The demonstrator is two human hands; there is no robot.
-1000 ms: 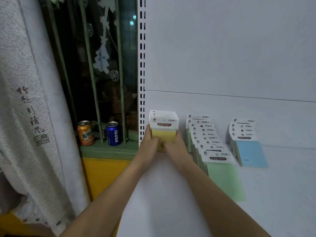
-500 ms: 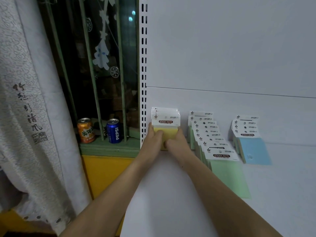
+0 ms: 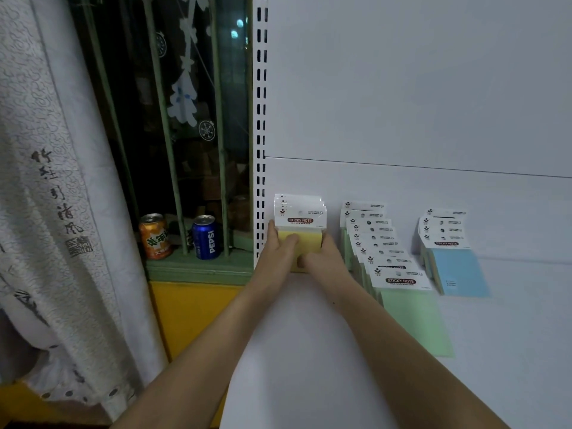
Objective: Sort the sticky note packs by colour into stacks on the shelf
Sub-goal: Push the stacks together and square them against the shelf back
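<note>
Shelf: a plain white shelf (image 3: 309, 351) with a white back panel is taking up most of the view, with a slotted upright (image 3: 261, 119) running down its left edge.
Curtain: a pale patterned curtain (image 3: 46, 196) is hanging on the far left, next to a dark window with green bars.
Green stack: green sticky note packs (image 3: 399, 292) are lying fanned out in a long overlapping row, middle of the shelf.
Blue stack: blue packs (image 3: 455, 267) are sitting well to the right of the green ones, shorter row.
Yellow stack: the yellow packs (image 3: 301, 224) are standing at the back left corner, just beside the upright.
Left hand: the left hand (image 3: 277, 252) is gripping the stack's left side, thumb curling over the front.
Right hand: the right hand (image 3: 323, 258) is clamping the right side the same way.
Cans: an orange can (image 3: 154, 236) and a blue Pepsi can (image 3: 206, 237) are sitting on the green sill.
</note>
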